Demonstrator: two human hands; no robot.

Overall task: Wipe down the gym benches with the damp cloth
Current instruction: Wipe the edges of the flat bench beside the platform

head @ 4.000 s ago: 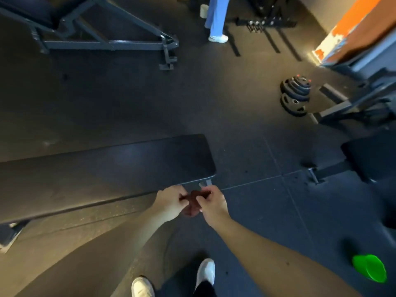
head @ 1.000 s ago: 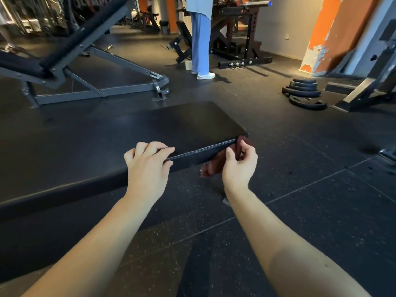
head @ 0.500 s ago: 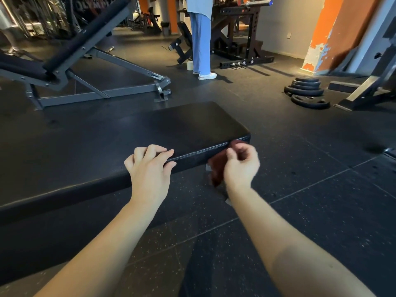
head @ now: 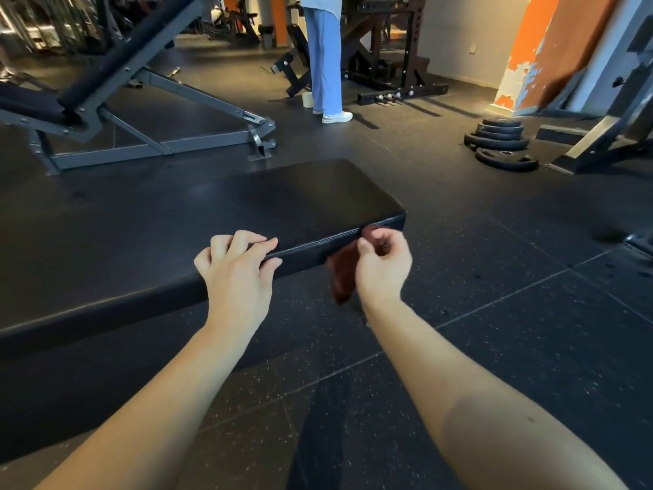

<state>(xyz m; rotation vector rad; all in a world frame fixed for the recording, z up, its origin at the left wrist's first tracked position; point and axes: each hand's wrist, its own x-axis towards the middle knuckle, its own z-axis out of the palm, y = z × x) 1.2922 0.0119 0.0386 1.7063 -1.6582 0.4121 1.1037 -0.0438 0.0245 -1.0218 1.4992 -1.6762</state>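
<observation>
Fingers [head: 247, 242] of the left hand [head: 236, 277] curl over the near edge of the black bench surface [head: 282, 203], with the thumb on its side. The right hand [head: 383, 267] pinches a dark red cloth [head: 341, 281] against that side, beside the end corner, and the cloth hangs downward. The surface's long axis runs left to right, with its end pointing right and away.

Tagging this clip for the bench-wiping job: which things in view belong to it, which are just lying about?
Job: flat bench; dark red cloth, gripped by the right hand; left hand holding the bench edge; incline bench, probably next.
Lying about: weight plates; rack; pale roll on the floor.
</observation>
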